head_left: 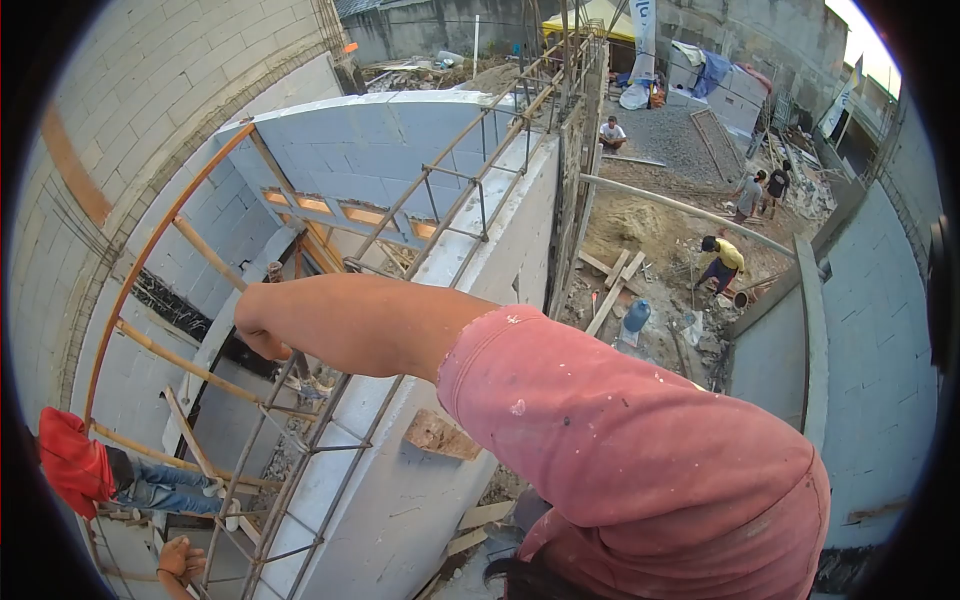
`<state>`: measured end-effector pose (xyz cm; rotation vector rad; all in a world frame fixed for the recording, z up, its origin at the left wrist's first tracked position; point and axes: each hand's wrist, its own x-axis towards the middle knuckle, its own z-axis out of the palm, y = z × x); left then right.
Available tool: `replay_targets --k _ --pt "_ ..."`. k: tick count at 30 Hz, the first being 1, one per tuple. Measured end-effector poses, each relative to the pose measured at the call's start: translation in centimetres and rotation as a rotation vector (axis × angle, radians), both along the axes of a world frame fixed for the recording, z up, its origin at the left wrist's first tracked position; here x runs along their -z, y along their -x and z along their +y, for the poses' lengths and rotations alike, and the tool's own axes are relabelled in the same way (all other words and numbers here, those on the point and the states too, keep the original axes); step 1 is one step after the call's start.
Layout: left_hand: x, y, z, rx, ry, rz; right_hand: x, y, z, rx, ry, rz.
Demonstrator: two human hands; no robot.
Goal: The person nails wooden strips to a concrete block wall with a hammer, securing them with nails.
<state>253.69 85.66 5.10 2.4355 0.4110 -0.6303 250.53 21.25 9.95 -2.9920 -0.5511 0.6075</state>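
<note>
From the right, my arm in a paint-spotted pink sleeve (620, 420) reaches across a light block wall (400, 480). My right hand (264, 343) is bent down at its end, beside the steel rebar cage (345, 420). Its fingers are mostly hidden, so what it holds, if anything, cannot be made out. Low at the left edge, my left hand (180, 560), with a dark band at the wrist, is beside the rebar with its fingers apart and nothing visible in it. A brown brick piece (440, 434) sits against the wall, below my right arm.
A person in red (75, 465) is at the lower left, near a curved orange bar (140, 275). Far below on the right are a person in yellow (728, 254), several other people, planks (615, 290) and a blue water jug (636, 316). A long pole (690, 212) spans the yard.
</note>
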Motion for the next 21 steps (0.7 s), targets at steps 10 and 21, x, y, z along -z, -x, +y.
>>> replay_targets --k 10,21 --pt "-0.2 -0.4 -2.7 0.032 -0.062 0.004 2.4 -2.2 -0.5 -0.170 -0.076 -0.211" --pt "-2.6 -1.9 -7.4 0.072 -0.206 0.029 -0.9 7.2 -0.9 -0.053 -0.267 -0.391"
